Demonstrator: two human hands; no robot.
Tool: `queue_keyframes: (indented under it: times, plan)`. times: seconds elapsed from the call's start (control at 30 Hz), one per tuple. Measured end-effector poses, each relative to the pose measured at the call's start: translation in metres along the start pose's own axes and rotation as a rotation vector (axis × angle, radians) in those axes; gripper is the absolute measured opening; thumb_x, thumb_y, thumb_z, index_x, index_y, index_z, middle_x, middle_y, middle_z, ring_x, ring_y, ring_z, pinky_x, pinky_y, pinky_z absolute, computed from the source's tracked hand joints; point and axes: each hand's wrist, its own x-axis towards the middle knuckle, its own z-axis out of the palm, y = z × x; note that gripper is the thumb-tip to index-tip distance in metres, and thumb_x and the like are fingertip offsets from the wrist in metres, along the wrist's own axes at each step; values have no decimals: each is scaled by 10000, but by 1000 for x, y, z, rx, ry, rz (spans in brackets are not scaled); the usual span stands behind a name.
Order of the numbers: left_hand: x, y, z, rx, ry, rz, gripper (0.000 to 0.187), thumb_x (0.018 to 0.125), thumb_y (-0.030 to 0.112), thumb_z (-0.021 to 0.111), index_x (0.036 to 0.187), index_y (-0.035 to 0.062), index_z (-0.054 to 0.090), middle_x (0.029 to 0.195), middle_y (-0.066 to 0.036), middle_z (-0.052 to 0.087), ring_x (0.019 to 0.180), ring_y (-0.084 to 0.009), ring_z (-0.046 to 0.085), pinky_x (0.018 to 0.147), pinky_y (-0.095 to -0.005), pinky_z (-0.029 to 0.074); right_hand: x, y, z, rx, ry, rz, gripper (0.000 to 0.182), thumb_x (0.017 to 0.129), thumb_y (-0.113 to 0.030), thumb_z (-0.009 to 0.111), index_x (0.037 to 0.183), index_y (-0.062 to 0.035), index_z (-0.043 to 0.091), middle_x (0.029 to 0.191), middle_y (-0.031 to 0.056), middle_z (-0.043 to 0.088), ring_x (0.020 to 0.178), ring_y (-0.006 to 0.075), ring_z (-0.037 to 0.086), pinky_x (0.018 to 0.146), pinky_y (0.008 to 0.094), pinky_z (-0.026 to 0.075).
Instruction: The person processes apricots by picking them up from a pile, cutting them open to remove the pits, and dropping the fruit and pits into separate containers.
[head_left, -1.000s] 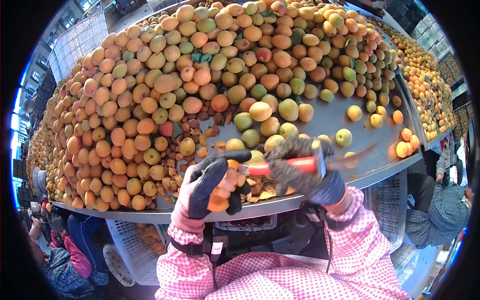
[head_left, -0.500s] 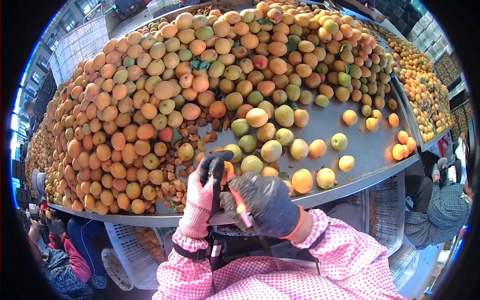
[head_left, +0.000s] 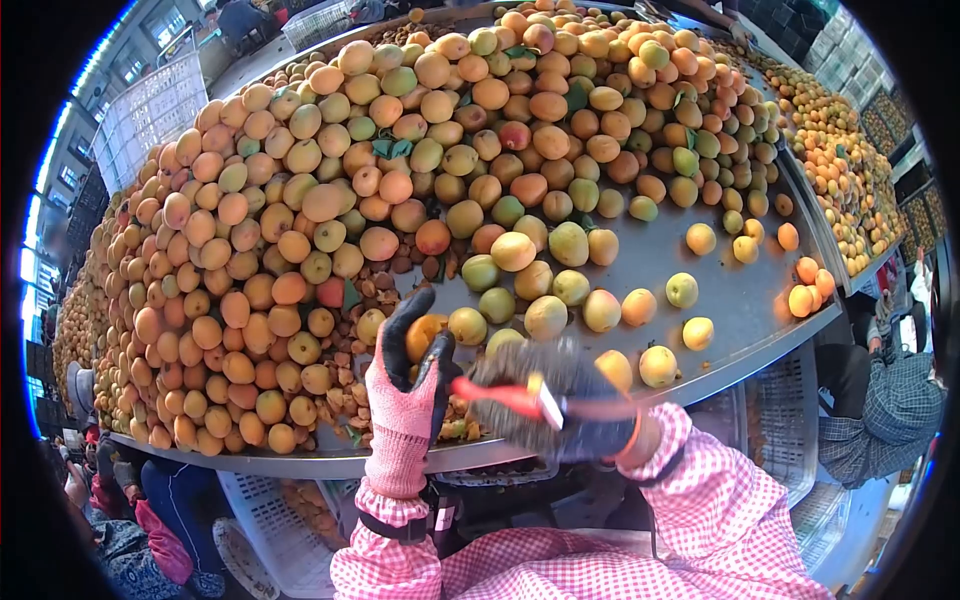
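My left hand [head_left: 408, 362], in a pink glove with black-coated fingers, is curled around an orange apricot [head_left: 427, 338] near the table's front edge. To its right is my right hand [head_left: 550, 390], in a dark glove and smeared by motion. It grips a red-handled tool [head_left: 498, 393] with a yellow and a pale part near the middle; its exact kind is blurred. The tool's red end points at the left hand, a short way from it. Loose apricots [head_left: 545, 317] lie just beyond both hands, and torn apricot pieces [head_left: 345, 395] sit left of the left hand.
A large apricot heap [head_left: 300, 190] covers the metal table [head_left: 740, 310], whose raised rim runs in front of me. White crates [head_left: 270, 520] stand below it. A co-worker in a checked top [head_left: 880, 420] is at right; another person's pink sleeve [head_left: 160, 540] shows at left.
My left hand has opened out somewhat and tilted up, bringing the apricot into clearer view. My right hand has drawn away to the right with the tool, which now points left.
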Motion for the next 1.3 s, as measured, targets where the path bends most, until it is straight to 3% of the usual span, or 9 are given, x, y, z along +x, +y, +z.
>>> queue_keyframes:
  times: [0.07,0.2,0.37,0.6,0.8,1.0,1.07,1.13,1.3]
  plan:
    - [1,9,-5,-165,-18,-202,381,881,87,604,1244,13,512,1185,-96,564,891,-151,600,819,-283,506,-7,-7,0,-677,-31,-234,239,881,-82,562,1111,-30,597,1186,121,560,1062,221,576,859,304,473]
    - [4,26,-9,-209,-34,-254,390,983,297,439,1205,-1,557,1177,-86,581,1089,-156,523,962,-310,403,0,-10,-10,-309,189,-192,296,836,-110,615,1131,-89,635,1028,90,658,841,266,648,719,385,512]
    - [-2,16,-4,-104,-9,-146,396,982,296,441,1209,-9,552,1157,-87,595,1086,-152,524,975,-304,384,11,6,-5,-782,254,-476,204,793,-156,686,952,-39,638,864,81,656,744,264,633,647,366,497]
    - [0,-3,-23,-201,88,-63,300,958,205,515,1168,1,579,981,-63,629,798,-133,616,697,-256,515,0,-23,-33,-67,394,243,243,808,-225,728,814,-1,633,664,38,630,488,83,533,452,237,428]
    - [-56,66,-100,-352,349,-124,440,988,365,395,1257,38,514,918,-92,619,703,-142,596,576,-248,490,-33,-14,-66,-59,413,28,271,822,-46,685,1044,43,559,768,108,648,512,123,597,433,227,481]
    - [-125,22,-264,963,568,-223,707,808,361,709,1334,-5,411,1236,-176,508,1057,-286,566,901,-360,466,-53,-22,-82,-73,753,-96,213,845,-206,693,880,-6,629,648,27,590,557,105,538,488,281,423]
    - [-134,33,-237,1422,646,160,698,786,292,745,1338,15,419,1228,-189,511,1126,-277,525,953,-362,422,-54,3,-95,-406,805,-423,181,879,-189,650,910,-13,621,760,36,604,591,95,593,489,250,462]
    - [-104,58,-156,744,476,125,579,782,165,734,1286,23,489,1130,-157,583,1056,-234,571,924,-333,443,-52,1,-97,-340,796,-434,199,905,-223,613,944,-28,619,766,31,579,596,101,592,491,259,480]
    - [-56,82,68,909,-463,51,528,738,97,716,1233,44,539,1110,-111,605,1028,-251,595,898,-347,463,-66,-10,-122,-671,781,-330,200,912,-176,589,1048,-34,624,833,84,585,685,142,623,484,276,484]
